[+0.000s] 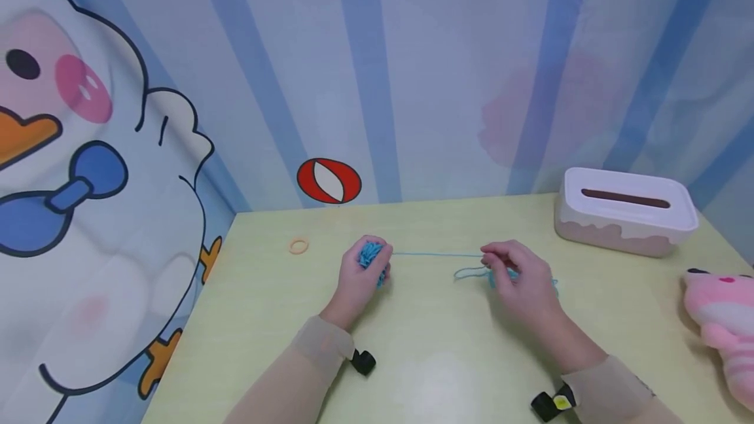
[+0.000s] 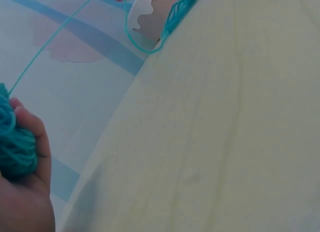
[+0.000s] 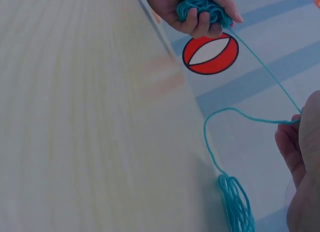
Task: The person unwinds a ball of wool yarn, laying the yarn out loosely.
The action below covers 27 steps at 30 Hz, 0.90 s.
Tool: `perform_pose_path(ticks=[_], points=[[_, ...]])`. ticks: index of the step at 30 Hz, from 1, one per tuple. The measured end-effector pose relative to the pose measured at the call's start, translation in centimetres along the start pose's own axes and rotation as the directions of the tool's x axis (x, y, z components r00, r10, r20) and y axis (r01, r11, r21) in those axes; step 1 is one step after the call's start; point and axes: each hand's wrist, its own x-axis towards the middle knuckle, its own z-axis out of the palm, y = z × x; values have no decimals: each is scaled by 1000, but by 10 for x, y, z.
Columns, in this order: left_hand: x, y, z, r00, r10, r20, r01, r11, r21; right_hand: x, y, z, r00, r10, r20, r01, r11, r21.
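At far left, a printed white duck figure with a blue bow tie (image 1: 135,214) occupied the blue-striped fabric backdrop (image 1: 448,84). A small, light-tan ring (image 1: 298,252) lay flat on the pale yellow wood-grain table (image 1: 424,358), near its far edge. Slightly right of the ring and above that edge, a red-and-white oval figure (image 1: 328,180) was noted on the backdrop.

The left hand (image 1: 356,273), in a beige sleeve (image 1: 294,375), was found over the table with its fingers and thumb wrapped round a compact ball of turquoise yarn (image 1: 370,255). A thin turquoise strand (image 1: 436,254) ran taut from the ball of turquoise yarn, nearly level, to the right hand (image 1: 521,280).

The right hand held that strand pinched between thumb and fingertips. From the pinch, a slack length curved down to a loose, looped turquoise yarn bundle (image 3: 235,204) below the hand; the hand hid much of this bundle in the head view.

Further right, a rectangular white-topped tissue box with a pinkish-brown wavy lower band (image 1: 624,214) stood near the far edge of the table, its slot facing upward. At far right, a pink-and-white plush toy (image 1: 727,319) lay partly outside the head view.
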Motion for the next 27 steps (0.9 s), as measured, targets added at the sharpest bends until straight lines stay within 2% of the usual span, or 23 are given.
perform_pose_path(ticks=[6,12,19,23,27], points=[[1,0,2,999,28,-45,-29,999,-29,-4,8,-23,1000,17,-16,-18,1000,-20],[0,1,1,996,-10,-83,9,1000,-13,-8,23,-45,997,58,-41,-60,997,-56],[1,1,0,990,42,-135,-43,999,-6,-9,36,-69,984,174,-28,-176,978,-113],[1,1,0,984,38,-174,-37,999,10,-10,44,-80,968,248,16,-238,944,-229],[0,0,-2,981,34,-193,-30,999,25,-9,50,-86,940,331,84,-279,888,-366]])
